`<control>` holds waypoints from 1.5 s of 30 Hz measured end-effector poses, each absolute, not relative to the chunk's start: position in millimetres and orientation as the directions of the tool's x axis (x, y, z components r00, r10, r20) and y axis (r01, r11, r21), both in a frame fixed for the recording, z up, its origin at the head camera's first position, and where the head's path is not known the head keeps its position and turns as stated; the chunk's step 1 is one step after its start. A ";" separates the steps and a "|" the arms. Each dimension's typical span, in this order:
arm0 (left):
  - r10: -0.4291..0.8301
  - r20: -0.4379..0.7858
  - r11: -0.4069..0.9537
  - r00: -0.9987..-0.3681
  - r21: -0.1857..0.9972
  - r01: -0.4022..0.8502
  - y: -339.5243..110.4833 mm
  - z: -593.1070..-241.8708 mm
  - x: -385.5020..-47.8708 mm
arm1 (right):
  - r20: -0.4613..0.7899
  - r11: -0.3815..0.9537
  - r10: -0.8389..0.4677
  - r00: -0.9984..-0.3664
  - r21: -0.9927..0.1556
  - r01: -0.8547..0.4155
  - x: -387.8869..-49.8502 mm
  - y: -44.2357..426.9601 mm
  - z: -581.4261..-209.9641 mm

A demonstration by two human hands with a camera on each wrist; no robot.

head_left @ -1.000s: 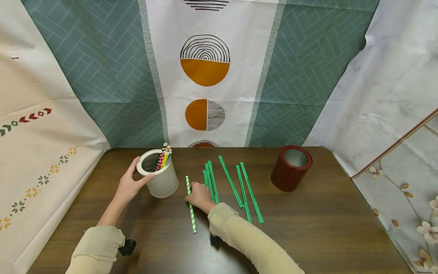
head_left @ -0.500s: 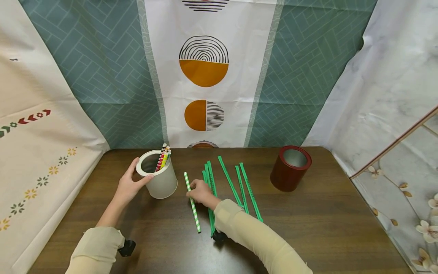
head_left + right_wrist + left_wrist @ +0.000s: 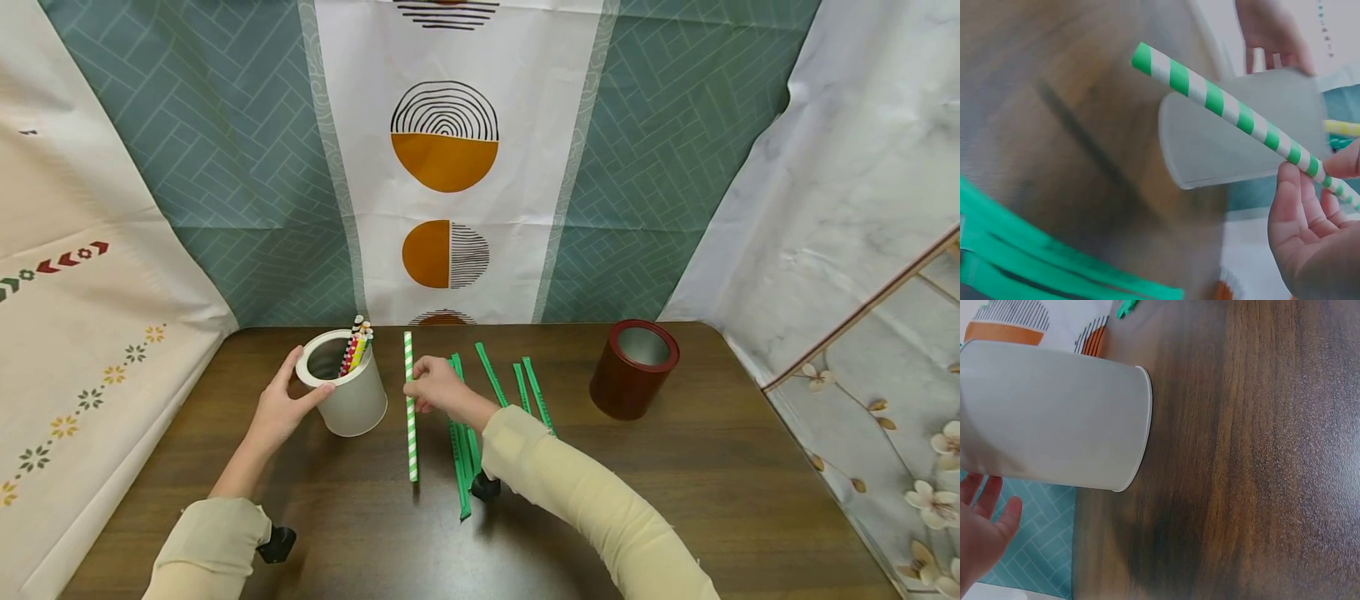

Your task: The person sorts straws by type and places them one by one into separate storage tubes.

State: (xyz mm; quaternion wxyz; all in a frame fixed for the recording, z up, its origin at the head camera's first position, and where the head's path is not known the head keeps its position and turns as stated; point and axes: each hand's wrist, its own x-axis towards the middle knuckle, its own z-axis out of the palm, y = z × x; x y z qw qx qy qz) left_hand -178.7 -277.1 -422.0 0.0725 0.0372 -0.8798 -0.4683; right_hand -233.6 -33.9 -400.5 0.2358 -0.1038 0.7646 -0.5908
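Observation:
In the head view my left hand (image 3: 279, 412) holds the off-white canister (image 3: 354, 407) at its rim, thumb on the near side and fingers on the far side. Several patterned paper straws (image 3: 356, 350) lean inside it, their tops above the rim. To its right, my right hand (image 3: 441, 387) pinches a green-and-white striped paper straw (image 3: 412, 442) near its middle. The right wrist view shows thumb and fingertips on this straw (image 3: 1229, 107), which is held above the table with a shadow below. In the left wrist view the fingers touch the side of the canister (image 3: 1054, 419).
Several green-wrapped straws (image 3: 460, 479) lie on the brown table (image 3: 360, 533) under and beyond my right forearm. A dark red canister (image 3: 628, 385) stands at the back right, its top open. A patterned cloth backdrop (image 3: 465, 200) rises behind the table edge.
My right hand has lifted the striped straw from the table and moved it away from me, turning it more upright in the view. The left hand stays on the canister.

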 end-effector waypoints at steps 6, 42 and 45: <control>-0.136 0.082 0.564 -0.987 0.825 -0.009 -277.3 -422.1 -178.5 | -0.166 0.140 -0.421 -0.892 -0.983 0.117 -239.2 -37.6 -371.3; -0.129 0.101 0.549 -0.987 0.836 0.014 -277.3 -425.6 -180.7 | 0.339 0.224 -0.283 -0.897 -0.887 -0.405 -227.3 -66.0 -349.5; -0.130 0.096 0.549 -0.987 0.836 0.010 -277.3 -425.4 -180.8 | 0.332 0.243 -0.300 -0.894 -0.880 -0.408 -228.1 -69.0 -354.2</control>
